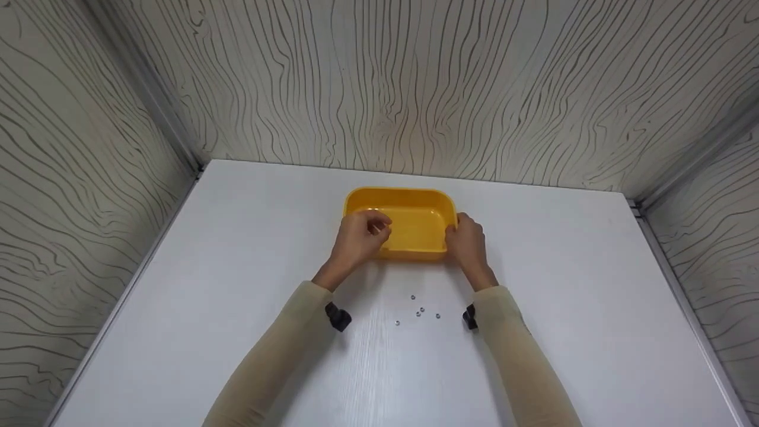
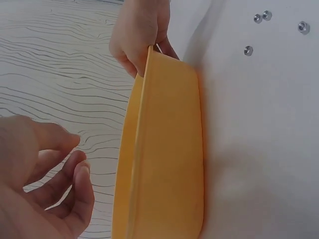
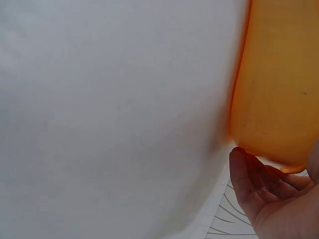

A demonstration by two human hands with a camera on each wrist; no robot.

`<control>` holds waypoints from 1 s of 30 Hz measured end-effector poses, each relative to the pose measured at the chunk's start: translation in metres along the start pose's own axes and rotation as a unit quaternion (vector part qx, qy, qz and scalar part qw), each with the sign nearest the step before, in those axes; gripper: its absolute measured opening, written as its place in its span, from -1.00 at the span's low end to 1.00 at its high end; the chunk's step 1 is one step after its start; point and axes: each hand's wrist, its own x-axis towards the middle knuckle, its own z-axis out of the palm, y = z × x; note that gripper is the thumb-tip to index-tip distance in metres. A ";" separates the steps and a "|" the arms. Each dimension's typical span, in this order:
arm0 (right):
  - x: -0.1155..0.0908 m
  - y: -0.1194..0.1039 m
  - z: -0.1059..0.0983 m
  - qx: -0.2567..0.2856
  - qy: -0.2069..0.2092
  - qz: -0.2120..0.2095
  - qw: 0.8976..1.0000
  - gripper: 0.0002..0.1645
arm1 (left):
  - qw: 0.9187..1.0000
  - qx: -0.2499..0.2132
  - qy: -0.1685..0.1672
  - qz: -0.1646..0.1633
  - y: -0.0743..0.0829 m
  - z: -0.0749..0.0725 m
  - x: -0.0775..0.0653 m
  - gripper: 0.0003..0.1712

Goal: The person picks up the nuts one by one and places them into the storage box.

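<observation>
A yellow plastic bin (image 1: 409, 255) stands on the white table. My right hand (image 1: 467, 240) grips its right end, thumb over the rim and fingers against the outside wall; the right wrist view shows those fingers (image 3: 249, 179) at the bin's underside corner. Above the bin's left part hovers my left hand (image 1: 362, 234), hiding that corner. In the left wrist view the left hand (image 2: 47, 174) has loosely bent fingers, its thumb and fingertips apart, and nothing visible between them. Several small metal nuts (image 1: 418, 314) lie scattered on the table between the forearms.
Wood-grain patterned panels (image 1: 385, 89) rise behind the white table (image 1: 267, 225) and on both sides. A black wrist camera (image 1: 339, 317) sits on the left sleeve, another (image 1: 470, 317) on the right one.
</observation>
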 end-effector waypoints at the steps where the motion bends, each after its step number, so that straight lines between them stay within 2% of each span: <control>1: 0.000 0.000 0.000 -0.001 0.000 0.004 1.000 -0.55 | 1.000 0.009 -0.003 0.008 0.001 0.001 -0.003 -0.81; 7: 0.001 -0.003 0.000 0.003 -0.009 0.020 1.000 -0.53 | 0.998 0.044 -0.016 0.033 0.004 0.005 -0.023 -0.81; 13: 0.000 -0.002 -0.001 0.002 -0.010 0.019 1.000 -0.53 | 0.996 0.066 -0.049 0.040 0.004 0.006 -0.042 -0.79; 21: 0.000 -0.002 -0.002 0.010 -0.014 0.020 1.000 -0.54 | 0.989 0.091 -0.066 0.094 0.001 0.010 -0.057 -0.83; 26: 0.000 0.000 -0.001 0.007 -0.005 0.015 1.000 -0.53 | 0.978 0.151 -0.084 0.119 0.000 0.016 -0.071 -0.78; 30: -0.001 0.000 0.001 0.001 0.005 0.005 1.000 -0.55 | 0.958 0.223 -0.102 0.150 -0.002 0.022 -0.084 -0.73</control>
